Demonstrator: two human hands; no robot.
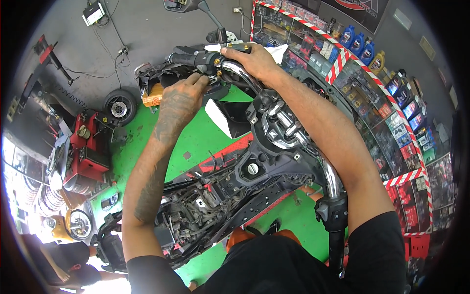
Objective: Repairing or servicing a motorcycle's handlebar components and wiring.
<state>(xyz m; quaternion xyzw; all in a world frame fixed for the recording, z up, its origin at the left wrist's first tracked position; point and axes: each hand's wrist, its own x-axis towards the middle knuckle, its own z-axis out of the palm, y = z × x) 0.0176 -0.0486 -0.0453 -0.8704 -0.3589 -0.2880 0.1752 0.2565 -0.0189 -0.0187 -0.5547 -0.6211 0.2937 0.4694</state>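
A stripped scooter [210,198] stands in front of me with its frame and engine parts bare. Its chrome handlebar [241,72] runs from the far grip [180,59] to the near grip [336,252]. Just below the far switch housing [203,61], my left hand [183,95] is closed with bent fingers; whatever they hold is hidden. My right hand [254,61] reaches over the bar, its thumb and fingers closed around a black brake fluid reservoir [239,47] with gold-coloured screws. A mirror stem [210,17] rises beyond it.
White-and-black bodywork [219,119] lies below the bar. A glass display cabinet [360,93] edged in striped tape lines the right, with blue bottles [357,43] on top. A wheel [119,109] and a red machine [85,147] stand left. Another person [58,264] is at lower left.
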